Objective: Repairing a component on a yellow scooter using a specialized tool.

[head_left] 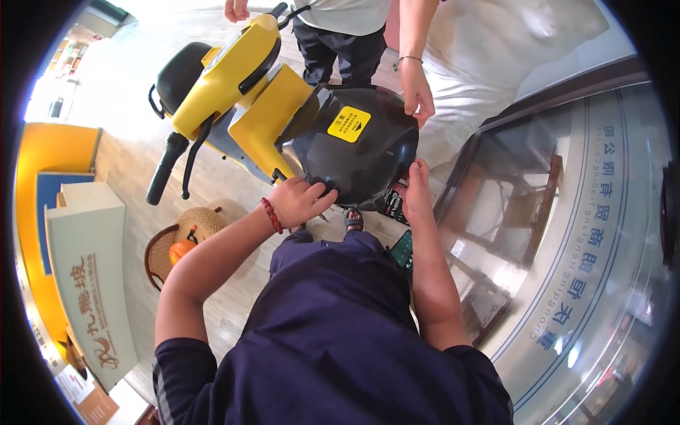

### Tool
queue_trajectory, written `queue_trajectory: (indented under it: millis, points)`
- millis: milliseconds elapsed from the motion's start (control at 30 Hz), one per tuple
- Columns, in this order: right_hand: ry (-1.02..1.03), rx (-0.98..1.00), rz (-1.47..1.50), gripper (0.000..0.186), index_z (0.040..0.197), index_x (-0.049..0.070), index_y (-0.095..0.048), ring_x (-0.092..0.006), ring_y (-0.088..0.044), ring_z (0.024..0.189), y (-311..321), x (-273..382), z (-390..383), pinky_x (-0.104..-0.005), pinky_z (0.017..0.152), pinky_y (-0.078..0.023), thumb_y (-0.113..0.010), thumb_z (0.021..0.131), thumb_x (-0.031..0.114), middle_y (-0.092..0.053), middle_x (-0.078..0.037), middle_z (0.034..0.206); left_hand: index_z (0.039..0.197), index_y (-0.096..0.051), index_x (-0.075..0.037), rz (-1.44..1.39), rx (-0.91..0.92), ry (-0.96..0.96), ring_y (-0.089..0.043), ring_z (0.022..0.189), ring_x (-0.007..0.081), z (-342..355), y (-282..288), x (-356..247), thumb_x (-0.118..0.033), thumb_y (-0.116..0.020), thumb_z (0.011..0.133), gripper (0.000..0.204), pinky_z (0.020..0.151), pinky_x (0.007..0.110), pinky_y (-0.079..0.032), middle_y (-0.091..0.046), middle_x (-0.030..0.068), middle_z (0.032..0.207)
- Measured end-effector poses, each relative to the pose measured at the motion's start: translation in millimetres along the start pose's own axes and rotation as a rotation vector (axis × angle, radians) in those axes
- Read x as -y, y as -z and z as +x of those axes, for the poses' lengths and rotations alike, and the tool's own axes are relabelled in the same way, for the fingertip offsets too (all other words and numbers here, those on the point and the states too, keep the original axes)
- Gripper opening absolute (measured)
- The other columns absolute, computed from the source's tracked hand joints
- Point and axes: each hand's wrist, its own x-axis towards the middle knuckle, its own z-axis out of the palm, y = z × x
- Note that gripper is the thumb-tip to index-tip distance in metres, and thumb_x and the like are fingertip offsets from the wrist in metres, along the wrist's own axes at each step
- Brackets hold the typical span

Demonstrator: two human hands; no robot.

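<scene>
Looking down at a yellow scooter (262,117), with a black seat (375,159) at the end away from the handlebars (166,170). Pretty stubby, almost as wide as long; long axis seemingly close to in line with the scooter, broad rounded end pointing away from the handlebars. Smooth and glossy on top, curved like a shallow shell, with a flat yellow sticker (348,125) stuck on.

Left hand (301,202), red beaded bracelet (270,215) at the wrist, at the seat's rim on the wearer's side of the scooter. Fingers curled there, but can't tell if clamped on it or just resting. Right hand (419,195) at the rounded end, fingers close together with tips by the rim; can't tell about a real grip there either. Also got a co-worker's hand (415,88) at the rim, across the scooter.

Below the handlebars, a woven wicker basket (205,219) on the wood-look floor (124,170). Beyond the scooter's seat end, a shiny glass panel (567,234).
</scene>
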Motion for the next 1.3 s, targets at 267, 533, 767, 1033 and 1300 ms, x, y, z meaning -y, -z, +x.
queue_trajectory:
  millis: [267,533,767,1033,1300]
  points:
    - [0.009,0.071,0.099,0.033,0.123,0.014,-0.031,-0.015,-0.047,0.097,8,-15,-3,-0.035,0.079,-0.042,-0.039,0.091,0.016,-0.048,-0.005,0.109,0.084,-0.047,-0.01,0.032,-0.046,0.027,-0.055,0.055,0.0173,28,42,32,-0.018,-0.063,0.063,0.027,0.051,0.03,-0.045,-0.047,0.0019,0.067]
    - [0.101,-0.021,-0.043,0.048,0.126,0.01,-0.028,-0.0157,-0.049,0.092,-6,-15,6,-0.0315,0.075,-0.041,-0.052,0.085,0.008,-0.05,-0.008,0.104,0.099,-0.051,-0.004,0.078,-0.349,0.872,-0.062,0.075,0.0283,9,93,67,-0.012,-0.057,0.075,0.027,0.064,0.037,-0.049,-0.06,0.0133,0.082]
    - [0.131,-0.038,-0.081,0.049,0.126,0.008,-0.029,-0.0123,-0.05,0.084,-2,-15,7,-0.0271,0.07,-0.041,-0.054,0.083,0.006,-0.051,-0.007,0.101,0.103,-0.053,-0.004,0.055,-0.262,1.184,-0.062,0.077,0.0289,3,103,73,-0.02,-0.058,0.078,0.03,0.07,0.036,-0.049,-0.063,0.0136,0.08]
    - [0.172,-0.089,-0.257,0.045,0.121,0.003,-0.036,-0.0124,-0.05,0.081,1,-6,-12,-0.0269,0.071,-0.043,-0.057,0.082,0.007,-0.05,-0.006,0.093,0.1,-0.055,-0.004,-0.616,-0.452,1.483,-0.047,0.051,0.0069,-12,98,4,-0.017,-0.047,0.089,0.02,0.046,0.021,-0.04,-0.052,0.0018,0.067]
    - [0.182,0.788,-0.423,0.027,0.113,0.002,-0.049,-0.0109,-0.05,0.078,-60,19,-95,-0.0244,0.067,-0.044,-0.05,0.09,0.017,-0.051,-0.004,0.089,0.094,-0.051,-0.008,-1.945,-0.813,1.477,-0.028,0.04,0.0067,15,47,-58,-0.026,-0.033,0.096,0.026,0.048,0.023,-0.032,-0.044,-0.001,0.062]
